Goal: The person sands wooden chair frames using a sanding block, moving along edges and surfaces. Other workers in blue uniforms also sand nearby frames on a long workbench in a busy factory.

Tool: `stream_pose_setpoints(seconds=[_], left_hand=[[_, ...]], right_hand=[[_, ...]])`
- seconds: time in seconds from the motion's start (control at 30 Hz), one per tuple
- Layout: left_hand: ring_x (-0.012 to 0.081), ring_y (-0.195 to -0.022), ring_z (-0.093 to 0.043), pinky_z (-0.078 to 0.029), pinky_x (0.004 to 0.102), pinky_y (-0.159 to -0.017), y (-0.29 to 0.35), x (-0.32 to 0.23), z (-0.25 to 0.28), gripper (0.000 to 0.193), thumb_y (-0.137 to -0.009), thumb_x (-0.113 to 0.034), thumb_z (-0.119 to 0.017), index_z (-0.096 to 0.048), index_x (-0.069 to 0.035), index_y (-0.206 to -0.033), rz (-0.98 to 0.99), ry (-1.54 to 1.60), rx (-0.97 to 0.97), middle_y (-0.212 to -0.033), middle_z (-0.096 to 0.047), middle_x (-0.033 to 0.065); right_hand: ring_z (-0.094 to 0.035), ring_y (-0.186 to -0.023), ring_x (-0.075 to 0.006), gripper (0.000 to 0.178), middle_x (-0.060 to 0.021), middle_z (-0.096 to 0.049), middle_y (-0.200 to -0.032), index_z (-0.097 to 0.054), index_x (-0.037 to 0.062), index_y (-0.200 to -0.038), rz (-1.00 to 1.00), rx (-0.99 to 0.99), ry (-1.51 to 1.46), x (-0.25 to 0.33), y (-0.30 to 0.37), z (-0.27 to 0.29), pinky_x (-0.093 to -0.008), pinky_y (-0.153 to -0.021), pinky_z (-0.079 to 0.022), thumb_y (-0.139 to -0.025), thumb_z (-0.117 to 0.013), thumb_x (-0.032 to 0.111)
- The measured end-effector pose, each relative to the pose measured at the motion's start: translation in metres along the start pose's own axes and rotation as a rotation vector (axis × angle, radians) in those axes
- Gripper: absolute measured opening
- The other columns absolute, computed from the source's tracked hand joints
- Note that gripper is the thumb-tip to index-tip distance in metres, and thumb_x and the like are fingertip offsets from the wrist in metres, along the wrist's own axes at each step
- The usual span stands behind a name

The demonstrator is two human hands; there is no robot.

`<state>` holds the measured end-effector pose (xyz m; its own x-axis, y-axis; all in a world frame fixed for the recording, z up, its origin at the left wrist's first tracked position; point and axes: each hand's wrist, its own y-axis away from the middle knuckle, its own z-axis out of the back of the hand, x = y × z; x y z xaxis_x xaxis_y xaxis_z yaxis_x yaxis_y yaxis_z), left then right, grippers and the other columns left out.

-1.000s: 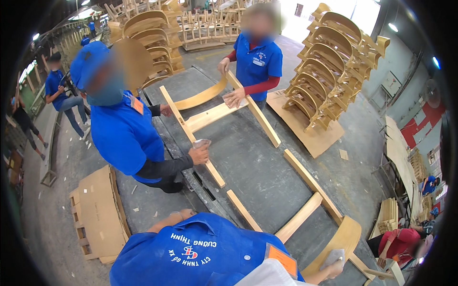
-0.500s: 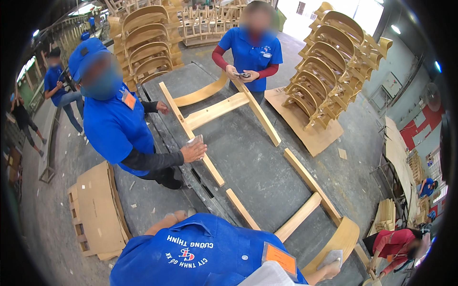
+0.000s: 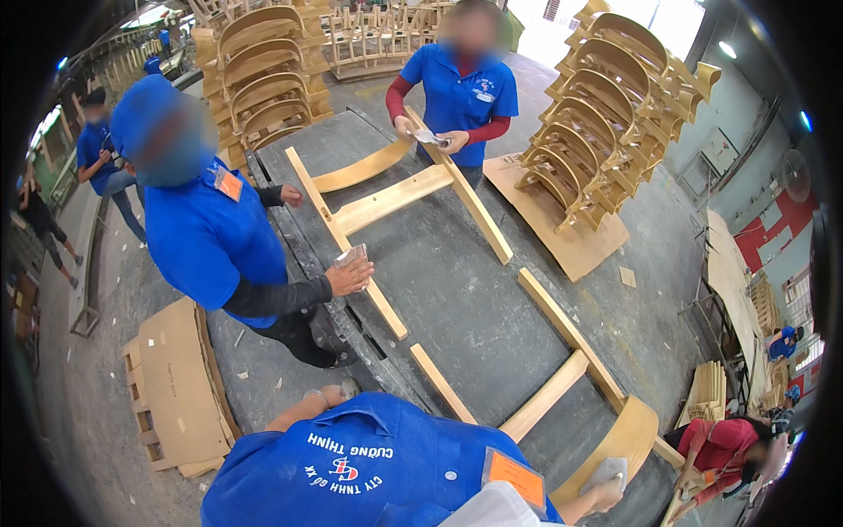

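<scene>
Seemingly at the smoothing step: holding a grey pad (image 3: 608,472) in the right hand (image 3: 603,499) against the curved slat (image 3: 638,432). Probably calls for following the curve next. Cannot tell the grip of the left hand (image 3: 328,397).

We had a long table (image 3: 439,263) with a flat, dark grey top, pale smears showing across its surface. On it we saw two light wooden frames lying end to end, a gap between them. The far frame (image 3: 395,198) had two rails, a crosspiece and a curved strip (image 3: 364,169) at its far end; the near frame (image 3: 546,397) was built alike, its curved panel (image 3: 619,439) toward our right.

Around the table we had a grey concrete floor (image 3: 650,321). On our left it carried a slatted pallet (image 3: 143,408) topped with flattened cardboard (image 3: 180,378); on the right, a cardboard sheet (image 3: 575,250) under stacked curved wooden parts (image 3: 606,105), with a small square piece (image 3: 627,277) just beside it.
</scene>
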<state>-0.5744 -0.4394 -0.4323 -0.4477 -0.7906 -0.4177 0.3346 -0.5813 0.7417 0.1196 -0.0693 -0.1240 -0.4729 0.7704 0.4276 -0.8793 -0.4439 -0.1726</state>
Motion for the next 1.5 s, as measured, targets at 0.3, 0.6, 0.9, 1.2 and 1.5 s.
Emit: stream_pose_setpoints(seconds=[0.3,0.6,0.9,1.2,1.5], left_hand=[[0.0378,-0.110,-0.073,-0.056,0.0459,-0.098,-0.004,-0.003,0.008,0.045,-0.087,-0.043,-0.071,-0.079,-0.007,-0.114,-0.004,-0.001,-0.007,-0.116,-0.077,0.0196],[0.0376,-0.111,-0.072,-0.056,0.0456,-0.099,-0.012,-0.005,0.011,0.045,-0.087,-0.043,-0.070,-0.079,-0.008,-0.115,-0.020,-0.016,0.001,-0.117,-0.077,0.0196],[0.0374,-0.112,-0.072,-0.056,0.0454,-0.099,-0.035,0.013,-0.005,0.045,-0.088,-0.042,-0.070,-0.079,-0.008,-0.115,-0.055,-0.030,-0.034,-0.117,-0.076,0.0196],[0.0373,-0.113,-0.072,-0.055,0.0458,-0.100,0.016,-0.011,-0.001,0.049,-0.087,-0.043,-0.073,-0.077,-0.009,-0.122,-0.064,-0.115,0.011,-0.121,-0.075,0.0205],[0.0375,-0.114,-0.072,-0.055,0.0471,-0.101,0.065,-0.039,-0.051,0.042,-0.089,-0.037,-0.072,-0.077,-0.006,-0.118,-0.040,-0.085,0.044,-0.118,-0.076,0.0210]], right_hand=[[-0.072,-0.108,-0.0422,0.062,-0.0218,-0.078,-0.114,-0.080,0.0018,-0.110,-0.015,0.004,-0.001,0.003,-0.001,-0.001,-0.0499,-0.099,-0.052,-0.088,-0.067,0.059],[-0.072,-0.108,-0.0434,0.064,-0.0224,-0.078,-0.113,-0.080,0.0018,-0.109,-0.019,0.001,0.010,-0.004,-0.006,-0.002,-0.0507,-0.099,-0.052,-0.088,-0.067,0.061],[-0.072,-0.107,-0.0451,0.065,-0.0228,-0.078,-0.113,-0.080,0.0003,-0.108,-0.035,-0.004,-0.003,-0.005,-0.009,-0.003,-0.0511,-0.099,-0.052,-0.088,-0.066,0.061],[-0.071,-0.109,-0.0456,0.066,-0.0245,-0.077,-0.114,-0.079,-0.0020,-0.111,-0.036,-0.006,-0.009,-0.014,-0.020,-0.008,-0.0512,-0.101,-0.051,-0.089,-0.066,0.059],[-0.072,-0.105,-0.0416,0.060,-0.0211,-0.078,-0.110,-0.078,0.0019,-0.108,-0.025,-0.105,-0.019,-0.023,-0.032,-0.026,-0.0510,-0.097,-0.052,-0.086,-0.074,0.058]])
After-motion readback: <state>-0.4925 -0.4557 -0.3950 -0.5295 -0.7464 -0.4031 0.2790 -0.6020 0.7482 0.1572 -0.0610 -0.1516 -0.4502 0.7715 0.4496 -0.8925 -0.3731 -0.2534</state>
